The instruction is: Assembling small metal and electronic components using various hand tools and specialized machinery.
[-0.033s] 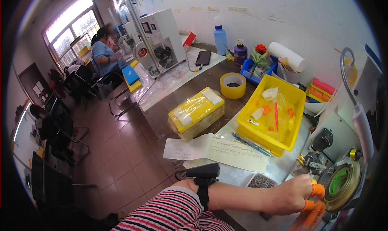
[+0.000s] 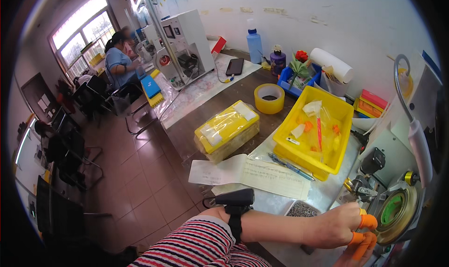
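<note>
Paper [image 2: 276, 179] w/ handwriting, illeg.; L hand [image 2: 333, 226] nr disc [image 2: 394, 211].

left hand [image 2: 331, 227] — orange-capped fingertips [image 2: 368, 221] very slightly further right, nearer the green-centred wheel [image 2: 393, 210]

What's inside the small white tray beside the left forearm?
Small grey metal pieces lie in the visible part of the white tray. The left forearm hides its near side, so what lies there, or beneath the top layer, cannot be seen.
</note>
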Demonstrator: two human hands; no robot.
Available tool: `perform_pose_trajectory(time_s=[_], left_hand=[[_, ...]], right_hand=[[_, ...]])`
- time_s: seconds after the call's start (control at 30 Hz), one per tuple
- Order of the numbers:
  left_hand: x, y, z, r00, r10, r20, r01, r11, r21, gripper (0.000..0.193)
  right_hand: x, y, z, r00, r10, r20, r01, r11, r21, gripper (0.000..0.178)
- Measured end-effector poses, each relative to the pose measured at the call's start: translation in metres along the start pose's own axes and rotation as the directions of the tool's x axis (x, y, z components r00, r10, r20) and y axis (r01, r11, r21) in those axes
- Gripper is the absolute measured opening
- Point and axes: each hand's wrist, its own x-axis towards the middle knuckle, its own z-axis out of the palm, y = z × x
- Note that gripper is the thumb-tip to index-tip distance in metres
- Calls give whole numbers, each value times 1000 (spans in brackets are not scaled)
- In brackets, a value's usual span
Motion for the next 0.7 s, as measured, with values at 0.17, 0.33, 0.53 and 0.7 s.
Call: perform_pose_trajectory(time_s=[0.17,0.33,0.53,0.7], left_hand=[[-2,-9,1,987,151,-47,-148,987,63,8],[1,-7,-5,989,114,92,-123,986,108,7],[-2,-7,-4,990,84,115,-103,980,173,6],[10,3,-15,995,-52,89,52,999,0,6]], right_hand=[[0,2,7,990,-26,-139,25,1000,-15,15],[0,6,5,989,-75,-124,57,988,-144,13],[1,7,5,994,-78,-73,67,987,-149,14],[0,1,18,999,-28,-29,29,999,35,24]])
